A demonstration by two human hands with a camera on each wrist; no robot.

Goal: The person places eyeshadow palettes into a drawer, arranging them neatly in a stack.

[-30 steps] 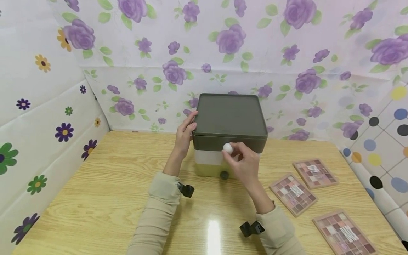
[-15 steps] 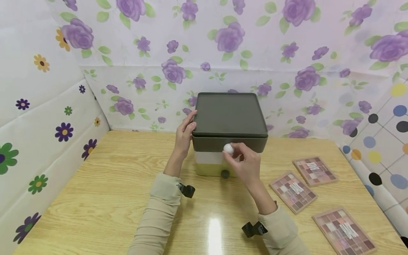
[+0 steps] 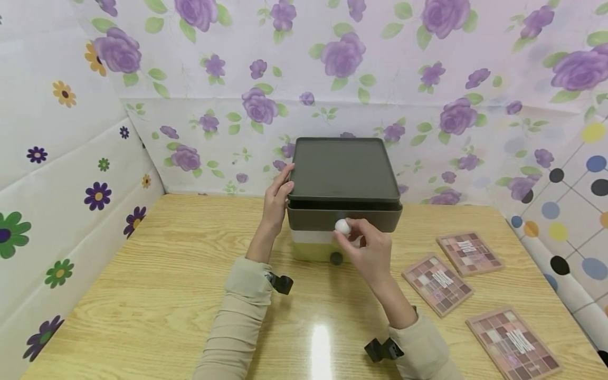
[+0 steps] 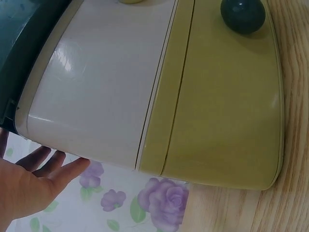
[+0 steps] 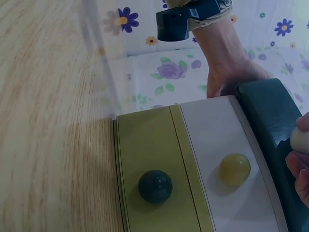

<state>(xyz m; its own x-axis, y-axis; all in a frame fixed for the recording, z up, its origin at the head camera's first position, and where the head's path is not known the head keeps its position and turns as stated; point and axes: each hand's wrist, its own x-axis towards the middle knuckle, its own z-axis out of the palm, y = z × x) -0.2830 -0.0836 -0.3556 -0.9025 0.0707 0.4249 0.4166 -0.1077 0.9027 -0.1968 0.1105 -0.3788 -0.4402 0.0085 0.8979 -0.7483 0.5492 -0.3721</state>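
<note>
A three-drawer storage box with a dark grey-green top (image 3: 343, 169) stands at the back of the table. Its dark top drawer (image 3: 311, 217) is pulled out a little, leaving a dark gap under the top. My right hand (image 3: 372, 253) pinches the round white knob (image 3: 342, 227) of that drawer between thumb and fingers. At the box's left side, my left hand (image 3: 275, 206) rests with fingers extended along the wall. Below sit the white drawer (image 4: 96, 82), with a yellow knob (image 5: 235, 169), and the yellow-green drawer (image 4: 231, 111), with a dark knob (image 5: 155, 186); both are closed.
Several-shade makeup palettes lie on the wooden table (image 3: 166, 295) to the right: a palette (image 3: 470, 254) at the back, a palette (image 3: 438, 285) nearer the box, and a palette (image 3: 514, 343) in front. Flower-patterned sheeting (image 3: 214, 148) stands behind the box.
The top drawer has slid out toward me, opening a gap under the top. My right hand has moved back with the knob; my left hand stays at the box's side.
</note>
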